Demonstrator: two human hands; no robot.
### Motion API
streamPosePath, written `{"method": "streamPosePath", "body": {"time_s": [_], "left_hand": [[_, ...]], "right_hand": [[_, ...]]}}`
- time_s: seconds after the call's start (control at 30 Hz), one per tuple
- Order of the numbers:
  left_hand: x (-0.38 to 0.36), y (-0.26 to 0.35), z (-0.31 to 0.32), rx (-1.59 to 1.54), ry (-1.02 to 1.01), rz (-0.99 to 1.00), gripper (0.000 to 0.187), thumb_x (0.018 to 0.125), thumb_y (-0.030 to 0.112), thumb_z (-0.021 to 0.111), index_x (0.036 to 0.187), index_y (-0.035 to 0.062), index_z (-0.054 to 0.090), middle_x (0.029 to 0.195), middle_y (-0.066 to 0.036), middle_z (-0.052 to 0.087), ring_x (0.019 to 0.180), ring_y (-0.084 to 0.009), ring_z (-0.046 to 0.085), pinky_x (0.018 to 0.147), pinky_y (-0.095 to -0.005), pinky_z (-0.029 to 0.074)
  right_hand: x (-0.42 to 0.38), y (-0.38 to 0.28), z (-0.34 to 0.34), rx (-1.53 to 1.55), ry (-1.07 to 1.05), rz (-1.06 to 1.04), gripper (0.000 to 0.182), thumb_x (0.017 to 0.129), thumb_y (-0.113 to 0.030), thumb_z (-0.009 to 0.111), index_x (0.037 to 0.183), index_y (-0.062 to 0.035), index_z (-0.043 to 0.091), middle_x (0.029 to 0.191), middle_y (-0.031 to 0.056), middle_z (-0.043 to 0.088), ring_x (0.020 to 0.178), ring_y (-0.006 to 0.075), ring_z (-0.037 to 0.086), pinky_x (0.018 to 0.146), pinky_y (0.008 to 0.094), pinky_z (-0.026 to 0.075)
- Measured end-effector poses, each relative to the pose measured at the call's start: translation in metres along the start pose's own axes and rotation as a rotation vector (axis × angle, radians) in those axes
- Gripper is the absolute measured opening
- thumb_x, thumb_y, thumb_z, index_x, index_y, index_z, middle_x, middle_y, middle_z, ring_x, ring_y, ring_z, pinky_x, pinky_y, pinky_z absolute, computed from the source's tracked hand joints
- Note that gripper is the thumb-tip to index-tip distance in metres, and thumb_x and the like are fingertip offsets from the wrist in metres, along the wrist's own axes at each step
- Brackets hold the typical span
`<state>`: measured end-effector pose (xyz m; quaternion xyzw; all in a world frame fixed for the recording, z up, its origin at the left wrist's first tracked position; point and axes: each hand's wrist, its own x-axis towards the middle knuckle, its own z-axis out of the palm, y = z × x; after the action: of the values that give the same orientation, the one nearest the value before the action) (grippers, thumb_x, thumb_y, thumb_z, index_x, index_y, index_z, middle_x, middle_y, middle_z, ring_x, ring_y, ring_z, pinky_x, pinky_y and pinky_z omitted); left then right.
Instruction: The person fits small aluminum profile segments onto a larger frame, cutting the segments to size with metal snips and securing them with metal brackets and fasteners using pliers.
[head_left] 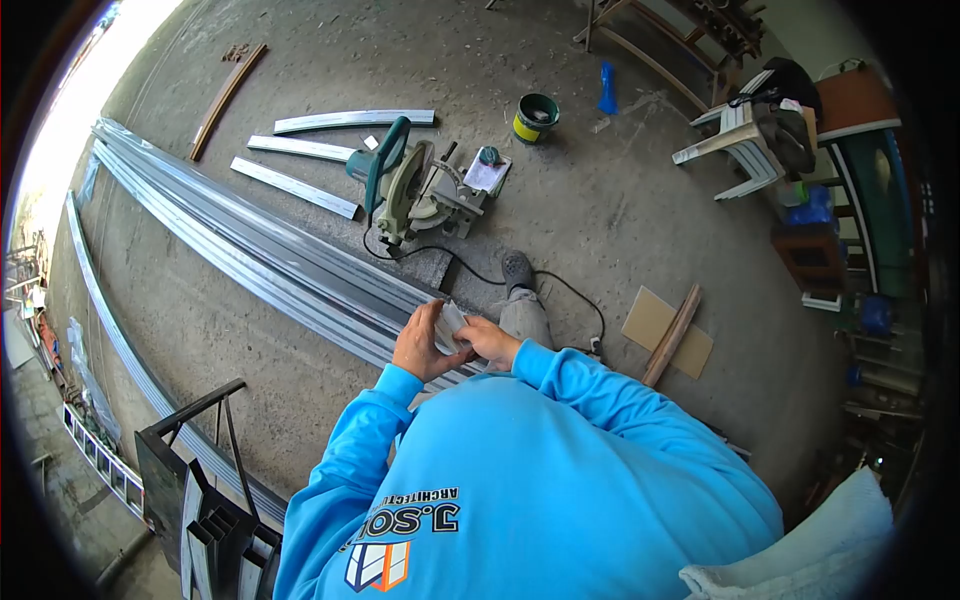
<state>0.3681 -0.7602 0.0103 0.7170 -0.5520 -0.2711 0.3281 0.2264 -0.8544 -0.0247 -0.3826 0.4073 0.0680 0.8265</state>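
Note:
A small pale piece (452, 322), whitish and partly covered by fingers, is between my two hands. My left hand (424, 345) has its fingers curled round the piece from the left side. On the other side my right hand (489, 340) grips it, thumb and fingers pressed together. Both hands are close to my body, over the near end of a bundle of long metal profiles (270, 240) that runs to the upper left. What the piece is exactly cannot be made out.
A miter saw (415, 185) stands on the floor ahead, its black cable (560, 283) curving past my shoe (517, 271). Cut strips (295, 187) lie left of it. Behind stands a bucket (535, 118); a wood strip (672, 335) crosses a board at right.

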Motion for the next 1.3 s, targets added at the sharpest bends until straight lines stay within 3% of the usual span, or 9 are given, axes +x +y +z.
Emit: {"method": "streamPosePath", "body": {"time_s": [0.17,0.37,0.4,0.5,0.77,1.0,1.13,1.23,1.3], "left_hand": [[0.11,0.063,0.055,-0.048,-0.081,-0.114,0.089,0.057,0.033,0.087,0.128,-0.0009,0.046,0.117,-0.021,0.056,0.108,-0.0377,0.059,0.091,-0.0437,0.051],[0.242,0.121,0.09,-0.093,-0.242,0.091,0.083,0.059,0.036,0.083,0.124,-0.0008,0.049,0.114,-0.019,0.058,0.106,-0.0381,0.058,0.088,-0.0425,0.05],[0.259,0.125,0.096,-0.121,-0.239,0.115,0.081,0.058,0.037,0.083,0.122,0.0,0.05,0.112,-0.019,0.058,0.104,-0.0386,0.059,0.088,-0.0424,0.05],[0.298,0.131,0.102,-0.129,-0.325,0.107,0.079,0.057,0.036,0.083,0.12,0.0,0.052,0.11,-0.018,0.059,0.103,-0.0384,0.059,0.087,-0.0423,0.05],[0.376,0.125,0.119,-0.323,-0.269,0.113,0.079,0.058,0.036,0.085,0.119,-0.0017,0.052,0.108,-0.018,0.059,0.099,-0.0375,0.061,0.084,-0.0417,0.051],[0.441,0.107,0.129,-0.319,-0.149,0.029,0.088,0.062,0.032,0.081,0.133,-0.0028,0.042,0.114,-0.021,0.054,0.105,-0.0386,0.057,0.089,-0.0421,0.049],[0.483,0.1,0.118,-0.189,-0.018,-0.061,0.096,0.059,0.029,0.08,0.137,-0.004,0.037,0.115,-0.021,0.053,0.106,-0.0376,0.054,0.091,-0.0423,0.047],[0.499,0.094,0.091,-0.106,0.052,-0.13,0.097,0.057,0.029,0.081,0.137,-0.0037,0.037,0.115,-0.02,0.053,0.106,-0.0365,0.053,0.091,-0.0417,0.046],[0.506,0.085,0.075,-0.064,0.114,-0.182,0.097,0.056,0.029,0.081,0.136,-0.0036,0.038,0.115,-0.019,0.053,0.105,-0.036,0.053,0.091,-0.0414,0.046]], "right_hand": [[-0.018,-0.063,-0.122,-0.085,-0.007,0.103,0.034,0.091,-0.018,0.048,0.121,-0.0035,0.056,0.102,0.0102,0.061,0.086,0.0182,0.059,0.071,0.0301,0.049],[-0.06,-0.15,-0.224,0.202,0.107,0.121,0.03,0.093,-0.021,0.05,0.12,-0.0077,0.054,0.103,0.0061,0.06,0.092,0.0169,0.06,0.075,0.0322,0.051],[-0.062,-0.16,-0.237,0.216,0.075,0.138,0.034,0.094,-0.023,0.05,0.125,-0.0086,0.052,0.113,0.0068,0.057,0.1,0.0186,0.056,0.084,0.0363,0.048],[-0.064,-0.19,-0.256,0.255,0.191,0.101,0.031,0.093,-0.021,0.051,0.122,-0.0086,0.053,0.105,0.0048,0.06,0.093,0.0162,0.059,0.077,0.0312,0.05],[-0.035,-0.249,-0.315,0.252,0.147,0.042,0.036,0.092,-0.017,0.051,0.127,-0.0063,0.051,0.114,0.0076,0.057,0.099,0.0171,0.057,0.081,0.0325,0.05],[0.018,-0.328,-0.35,-0.238,0.168,0.15,0.039,0.089,-0.009,0.046,0.127,0.0002,0.048,0.113,0.0128,0.059,0.101,0.0213,0.059,0.08,0.0339,0.052],[0.071,-0.371,-0.373,-0.702,0.189,0.063,0.045,0.084,-0.016,0.049,0.123,0.0057,0.048,0.116,0.0231,0.058,0.102,0.0329,0.061,0.085,0.041,0.05],[0.111,-0.378,-0.379,-0.83,0.199,-0.015,0.052,0.085,-0.009,0.044,0.136,0.0037,0.039,0.122,0.0161,0.053,0.107,0.0232,0.055,0.086,0.0338,0.048],[0.13,-0.409,-0.356,-0.863,0.129,0.027,0.049,0.086,-0.009,0.044,0.134,0.0018,0.042,0.122,0.0154,0.054,0.11,0.0236,0.055,0.086,0.0335,0.048]]}}
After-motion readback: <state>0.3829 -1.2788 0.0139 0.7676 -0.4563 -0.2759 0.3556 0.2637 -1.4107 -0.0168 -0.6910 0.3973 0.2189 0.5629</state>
